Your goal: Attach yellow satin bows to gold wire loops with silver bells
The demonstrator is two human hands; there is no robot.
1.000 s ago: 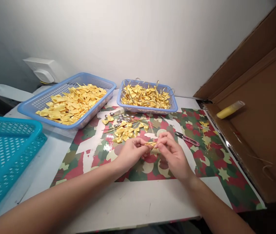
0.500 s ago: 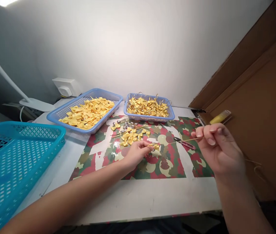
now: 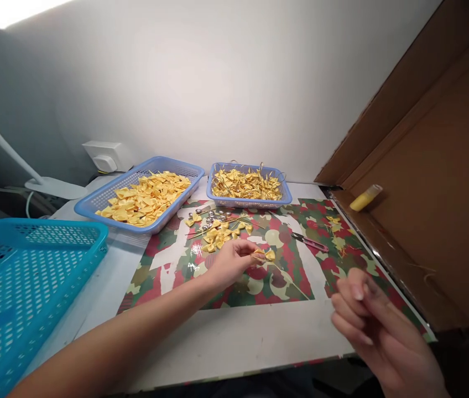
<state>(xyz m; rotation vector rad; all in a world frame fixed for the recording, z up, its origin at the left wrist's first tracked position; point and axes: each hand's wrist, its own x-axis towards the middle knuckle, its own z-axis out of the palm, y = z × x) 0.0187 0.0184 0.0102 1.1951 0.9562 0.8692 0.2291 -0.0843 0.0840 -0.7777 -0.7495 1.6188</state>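
My left hand [image 3: 236, 260] pinches a yellow satin bow [image 3: 268, 255] between thumb and fingertips above the camouflage-patterned mat [image 3: 255, 287]. From the bow a thin gold cord [image 3: 295, 284] trails down to the right, its far end near the mat's front edge. Apart from it, at the lower right, my right hand [image 3: 378, 326] is closed, thumb against curled fingers; anything inside them is hidden. Just behind my left hand lie loose yellow bows [image 3: 218, 235], small silvery beads or bells [image 3: 209, 218] and more cords. Thread snips [image 3: 311, 242] with pink handles rest right of the bow.
A blue basket [image 3: 155, 225] of bows stands at the back left. Another blue basket [image 3: 251, 203] holds bows with cords. A turquoise basket [image 3: 47, 276] fills the left side. Yellow scraps [image 3: 336, 232] lie on the right, beside cardboard [image 3: 425, 182] with a yellow tube [image 3: 366, 198].
My right hand has moved down and toward me, away from the cord. The cord was stretched taut between both hands and now hangs loose from the bow. The left hand keeps its pinch.
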